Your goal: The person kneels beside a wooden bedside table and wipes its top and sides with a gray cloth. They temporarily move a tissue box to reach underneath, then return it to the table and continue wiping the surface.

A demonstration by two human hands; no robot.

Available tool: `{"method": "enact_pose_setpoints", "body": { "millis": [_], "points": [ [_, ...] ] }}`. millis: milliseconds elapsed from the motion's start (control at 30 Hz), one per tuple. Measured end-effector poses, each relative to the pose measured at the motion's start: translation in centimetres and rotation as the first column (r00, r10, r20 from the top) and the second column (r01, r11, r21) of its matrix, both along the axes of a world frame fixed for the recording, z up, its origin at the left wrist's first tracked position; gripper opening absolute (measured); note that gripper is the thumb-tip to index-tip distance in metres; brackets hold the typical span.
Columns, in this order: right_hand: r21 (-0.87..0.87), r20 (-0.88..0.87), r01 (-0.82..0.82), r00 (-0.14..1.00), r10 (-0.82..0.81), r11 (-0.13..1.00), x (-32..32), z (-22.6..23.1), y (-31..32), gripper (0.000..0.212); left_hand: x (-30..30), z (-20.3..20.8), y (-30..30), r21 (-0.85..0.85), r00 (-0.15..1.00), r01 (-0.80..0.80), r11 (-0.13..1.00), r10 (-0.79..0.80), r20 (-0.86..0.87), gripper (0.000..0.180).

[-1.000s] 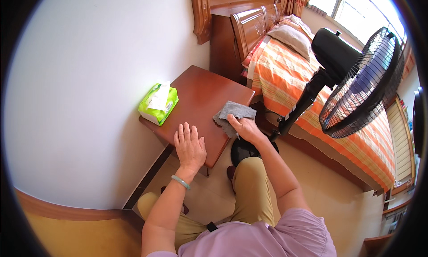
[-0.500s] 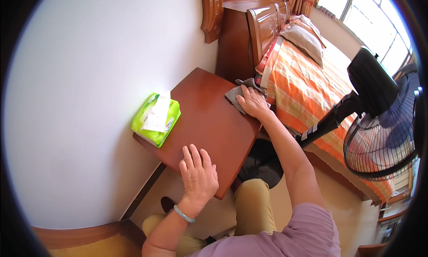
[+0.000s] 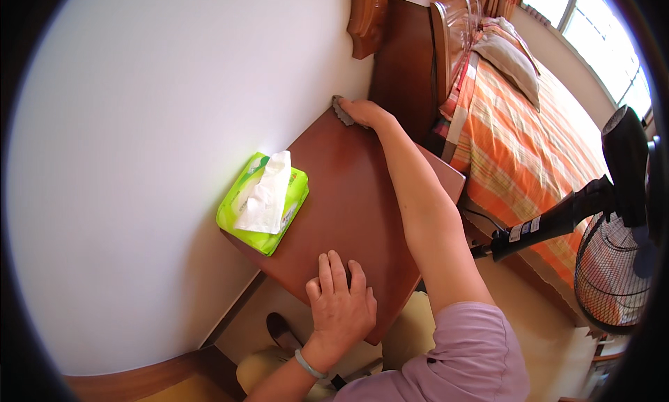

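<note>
At the far corner of the reddish-brown table (image 3: 348,193), beside the wall, my right hand (image 3: 364,113) presses on a grey cloth (image 3: 339,109). Most of the cloth is hidden under the hand, and my right arm stretches across the tabletop. My left hand (image 3: 341,303), with a pale bangle (image 3: 309,365) on its wrist, is by the near edge of the table. Its fingers are apart and hold nothing. On the table's left side, against the wall, sits a bright green tissue pack (image 3: 262,243) with a white tissue (image 3: 266,200) sticking out of its top.
A wooden headboard (image 3: 401,67) rises past the table's far side. To the right is a bed with an orange striped cover (image 3: 519,151) and a pillow (image 3: 512,67). A black standing fan (image 3: 557,224) leans in from the right. The white wall (image 3: 153,158) bounds the left.
My right hand has moved the cloth from the table's right far edge to the far corner by the wall. My left hand appears slightly lower and farther right as the view shifts.
</note>
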State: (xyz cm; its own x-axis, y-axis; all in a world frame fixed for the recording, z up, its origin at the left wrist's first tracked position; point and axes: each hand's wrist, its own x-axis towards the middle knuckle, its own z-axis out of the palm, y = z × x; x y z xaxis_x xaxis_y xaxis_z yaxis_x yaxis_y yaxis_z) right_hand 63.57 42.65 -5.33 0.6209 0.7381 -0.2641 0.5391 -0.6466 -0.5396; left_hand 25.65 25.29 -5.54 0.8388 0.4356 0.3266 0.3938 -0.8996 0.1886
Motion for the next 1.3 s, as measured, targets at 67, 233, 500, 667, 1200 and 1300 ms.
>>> {"method": "enact_pose_setpoints", "body": {
  "millis": [67, 233, 500, 667, 1200, 1300],
  "points": [
    [0.008, -0.113, -0.025, 0.993, 0.026, 1.0, 0.6, 0.3, 0.1, 0.079, 0.1, -0.1, 0.2, -0.05, 0.999, 0.008, 0.999, -0.005, 0.05, 0.055],
    [0.048, -0.022, -0.038, 0.999, 0.039, 0.998, 1.0, -0.4, -2.3, 0.085, -0.2, -0.5, 0.4, -0.067, 0.992, 0.019, 0.998, -0.011, 0.125, 0.053],
    [-0.271, 0.475, -0.312, 0.78, 0.409, 0.911, 2.3, -2.1, -12.8, 0.044, -0.1, -0.6, 0.2, -0.047, 0.983, 0.005, 0.999, 0.004, 0.182, 0.048],
    [-0.201, 0.499, -0.069, 0.851, 0.162, 0.977, 1.6, -3.3, -18.5, 0.045, -0.3, -0.8, -0.1, -0.027, 0.968, 0.011, 1.0, -0.003, 0.251, 0.047],
    [0.126, 0.702, -0.319, 0.698, 0.143, 0.939, -21.0, -4.1, -30.0, 0.06, -0.9, -2.3, 0.3, -0.025, 0.76, 0.118, 0.993, -0.074, 0.645, 0.043],
    [0.204, 0.669, -0.414, 0.721, 0.183, 0.887, -27.1, -3.2, -30.7, 0.06, -0.9, -3.3, 0.8, -0.051, 0.665, 0.159, 0.986, -0.069, 0.744, 0.044]
  ]
}}
